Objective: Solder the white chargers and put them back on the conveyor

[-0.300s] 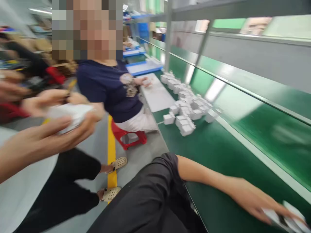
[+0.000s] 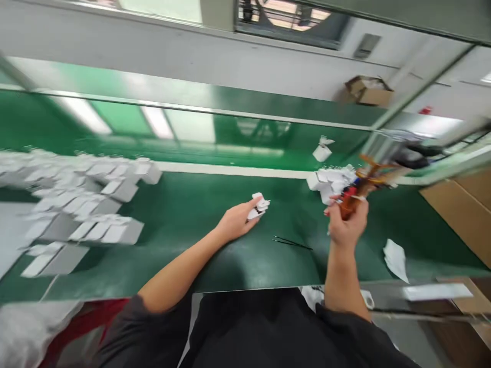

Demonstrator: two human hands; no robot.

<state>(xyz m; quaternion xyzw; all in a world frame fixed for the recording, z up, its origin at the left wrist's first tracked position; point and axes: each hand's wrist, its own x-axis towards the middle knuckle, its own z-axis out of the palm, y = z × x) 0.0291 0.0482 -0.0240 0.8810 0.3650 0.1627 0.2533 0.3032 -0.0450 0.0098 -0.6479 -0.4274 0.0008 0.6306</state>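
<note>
Workbench (image 2: 238, 266), left hand (image 2: 237, 221) holding white piece (image 2: 261, 205), right hand (image 2: 347, 229) holding orange tool (image 2: 348, 204)

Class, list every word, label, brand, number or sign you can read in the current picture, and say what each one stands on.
None can be read.
White piece in the left hand: no legible text.
Orange-and-red object in the right hand: too blurred to tell.
Open cardboard box: too small and blurred to tell.
</note>
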